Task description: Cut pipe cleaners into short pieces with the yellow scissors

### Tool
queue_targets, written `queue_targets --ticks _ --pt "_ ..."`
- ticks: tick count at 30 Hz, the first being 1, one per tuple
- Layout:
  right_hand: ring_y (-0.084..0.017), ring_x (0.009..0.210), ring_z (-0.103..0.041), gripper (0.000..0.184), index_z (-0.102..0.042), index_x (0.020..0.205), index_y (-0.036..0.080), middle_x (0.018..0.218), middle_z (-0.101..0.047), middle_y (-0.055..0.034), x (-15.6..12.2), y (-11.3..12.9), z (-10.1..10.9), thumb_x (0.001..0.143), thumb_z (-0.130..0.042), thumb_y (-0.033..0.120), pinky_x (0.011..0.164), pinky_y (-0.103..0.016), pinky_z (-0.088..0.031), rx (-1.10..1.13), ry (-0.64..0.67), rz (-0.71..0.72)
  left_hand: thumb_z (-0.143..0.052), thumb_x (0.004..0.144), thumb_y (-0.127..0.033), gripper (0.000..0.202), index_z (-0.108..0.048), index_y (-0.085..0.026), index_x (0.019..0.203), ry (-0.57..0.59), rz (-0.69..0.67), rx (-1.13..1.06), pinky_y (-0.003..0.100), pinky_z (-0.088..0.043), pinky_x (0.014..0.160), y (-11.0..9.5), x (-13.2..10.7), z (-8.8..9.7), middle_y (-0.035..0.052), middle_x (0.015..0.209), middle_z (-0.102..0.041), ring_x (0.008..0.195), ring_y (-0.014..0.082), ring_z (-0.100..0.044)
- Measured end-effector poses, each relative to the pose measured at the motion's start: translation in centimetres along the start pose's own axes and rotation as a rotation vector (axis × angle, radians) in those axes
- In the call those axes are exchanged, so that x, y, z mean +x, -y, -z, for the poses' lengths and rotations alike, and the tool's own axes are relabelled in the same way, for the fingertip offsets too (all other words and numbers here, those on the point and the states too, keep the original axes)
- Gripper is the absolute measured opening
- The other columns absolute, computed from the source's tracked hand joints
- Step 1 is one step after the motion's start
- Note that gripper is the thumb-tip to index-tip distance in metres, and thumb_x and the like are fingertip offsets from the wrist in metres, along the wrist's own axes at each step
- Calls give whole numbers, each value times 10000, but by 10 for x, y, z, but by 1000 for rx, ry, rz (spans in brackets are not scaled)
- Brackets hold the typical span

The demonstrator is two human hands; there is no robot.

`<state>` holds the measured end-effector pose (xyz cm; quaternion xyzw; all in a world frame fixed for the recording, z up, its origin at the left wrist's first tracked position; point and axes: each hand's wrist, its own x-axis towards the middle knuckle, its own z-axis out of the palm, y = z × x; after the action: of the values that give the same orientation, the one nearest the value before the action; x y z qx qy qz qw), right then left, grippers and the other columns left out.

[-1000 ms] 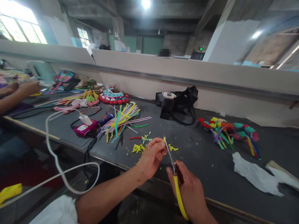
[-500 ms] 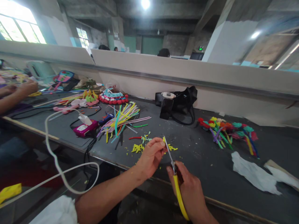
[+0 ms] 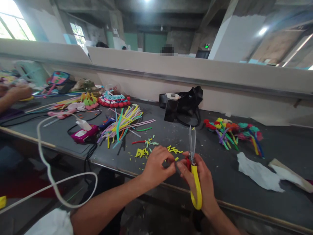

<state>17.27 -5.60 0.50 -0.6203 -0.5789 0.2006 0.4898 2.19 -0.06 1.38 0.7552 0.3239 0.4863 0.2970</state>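
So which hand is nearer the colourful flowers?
Right: the right hand, holding scissors, is left of the flowers and closer to the camera; the left hand is farther left.

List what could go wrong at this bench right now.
The metal-bladed scissors with a yellow handle, slightly open in the right hand, might nick the nearby left hand. The looped white cable hanging at the person's left could snag. Loose short yellow clippings might get scattered.
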Motion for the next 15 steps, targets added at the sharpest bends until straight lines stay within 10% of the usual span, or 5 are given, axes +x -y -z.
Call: queue_targets --ticks 8,15 --pt "-183 779 -657 229 -594 984 188 900 -675 -55 6 7 -1 804 -560 325 765 -335 -520 -116 -90 134 -612 691 -94 149 -653 -236 676 91 -134 101 348 -295 760 1 -3 -3 52 679 -589 710 205 -462" --pt "-126 640 -625 237 -561 1035 192 799 -648 -6 6 5 3 806 -537 248 627 -239 -517 -15 -8 118 -631 697 -204 60 -656 -184 646 244 423 -341 260 -364 641 4 5 -1 5 642 -606 634 142 -513"
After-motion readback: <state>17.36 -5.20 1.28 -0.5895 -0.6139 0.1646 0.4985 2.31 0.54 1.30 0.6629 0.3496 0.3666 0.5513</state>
